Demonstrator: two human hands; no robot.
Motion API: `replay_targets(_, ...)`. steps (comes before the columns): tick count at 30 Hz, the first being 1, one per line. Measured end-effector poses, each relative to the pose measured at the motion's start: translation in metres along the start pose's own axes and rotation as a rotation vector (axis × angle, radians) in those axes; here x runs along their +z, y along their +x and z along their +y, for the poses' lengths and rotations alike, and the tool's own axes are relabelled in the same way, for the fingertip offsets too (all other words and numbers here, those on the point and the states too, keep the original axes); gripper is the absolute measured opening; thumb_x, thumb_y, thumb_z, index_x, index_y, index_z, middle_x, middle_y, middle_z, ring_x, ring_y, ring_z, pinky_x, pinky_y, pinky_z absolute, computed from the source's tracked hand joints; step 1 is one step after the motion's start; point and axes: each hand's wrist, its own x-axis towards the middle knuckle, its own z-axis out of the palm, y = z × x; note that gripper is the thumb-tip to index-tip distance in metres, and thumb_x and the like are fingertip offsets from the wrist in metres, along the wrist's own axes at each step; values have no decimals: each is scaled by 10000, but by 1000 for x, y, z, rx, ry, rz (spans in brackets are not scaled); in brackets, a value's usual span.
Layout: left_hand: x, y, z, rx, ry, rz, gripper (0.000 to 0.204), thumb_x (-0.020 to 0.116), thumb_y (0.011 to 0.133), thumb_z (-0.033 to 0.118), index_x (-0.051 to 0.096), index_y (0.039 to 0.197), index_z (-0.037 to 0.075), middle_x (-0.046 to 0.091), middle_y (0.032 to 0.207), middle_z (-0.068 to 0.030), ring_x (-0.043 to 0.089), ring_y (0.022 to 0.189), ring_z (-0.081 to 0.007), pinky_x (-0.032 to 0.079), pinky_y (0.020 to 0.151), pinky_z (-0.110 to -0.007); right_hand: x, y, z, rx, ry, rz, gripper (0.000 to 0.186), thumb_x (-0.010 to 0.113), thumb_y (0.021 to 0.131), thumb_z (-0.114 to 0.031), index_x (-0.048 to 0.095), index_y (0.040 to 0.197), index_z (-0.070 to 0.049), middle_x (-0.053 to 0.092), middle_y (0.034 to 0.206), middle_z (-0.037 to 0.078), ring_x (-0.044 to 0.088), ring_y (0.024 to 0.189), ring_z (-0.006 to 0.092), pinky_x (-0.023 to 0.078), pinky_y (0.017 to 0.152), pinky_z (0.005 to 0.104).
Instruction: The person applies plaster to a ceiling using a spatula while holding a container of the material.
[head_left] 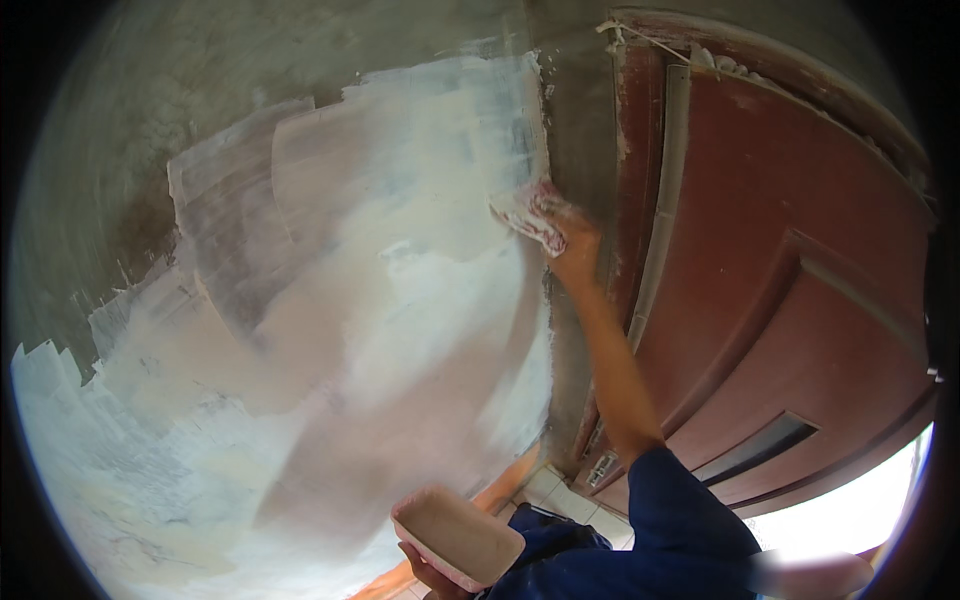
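Observation:
My right hand [575, 242] is raised at the wall, closed around a putty knife [528, 215] smeared with white and dark red. The blade side of the putty knife lies at the wall near the right edge of the white coat; its handle is mostly hidden by my fingers. Low in the view, my left hand [428, 572] grips a pinkish rectangular tub [470, 545] from its left side and below. The tub is tilted, and its pale inner surface shows. A patchy coat of white plaster [430, 300] covers much of the grey wall [200, 80].
A dark red panelled door [770, 240] in a worn frame [635, 180] stands to the right. Bright light comes in at the lower right. Pale floor tiles [545, 487] and an orange strip [507, 480] show along the wall's foot.

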Motion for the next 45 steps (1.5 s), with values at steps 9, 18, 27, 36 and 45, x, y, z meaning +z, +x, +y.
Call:
replay_targets(9,0,-3,-9,-52,-33,-41,618,295,942,611,400,1339,149,481,1298,-73,499,1159,-263,413,989,-439,-23,-3,-13,215,199,90,481,523,637,161,678,1056,-18,671,1097,130,633,1060,242,489,909,309)
replay_targets(18,-19,-8,3,-31,-19,-17,640,336,931,610,371,1379,154,446,1354,-81,461,1212,-289,379,1024,-467,30,31,9,-28,-105,-53,591,661,674,28,601,1249,-97,605,1184,195,575,1122,321,464,947,366)
replay_targets(27,-15,0,-3,-49,-18,-20,673,377,921,609,342,1420,159,412,1410,-90,422,1265,-314,344,1059,-495,16,-98,6,117,-151,-154,635,652,639,40,605,1257,-99,588,714,151,578,661,314,481,631,371)
replay_targets(36,-30,-2,-3,-50,-23,-102,699,393,915,613,328,1440,156,384,1446,-103,398,1296,-330,325,1078,-508,-29,-26,-16,400,234,18,552,506,688,194,657,1155,-59,634,1203,114,586,1145,201,457,924,256)
replay_targets(45,-15,3,-2,-39,-27,-52,683,376,921,611,338,1426,154,399,1423,-99,415,1274,-319,340,1062,-495,31,54,10,-190,-117,133,418,687,715,-54,682,1131,-94,663,1102,133,621,1044,307,489,884,370)
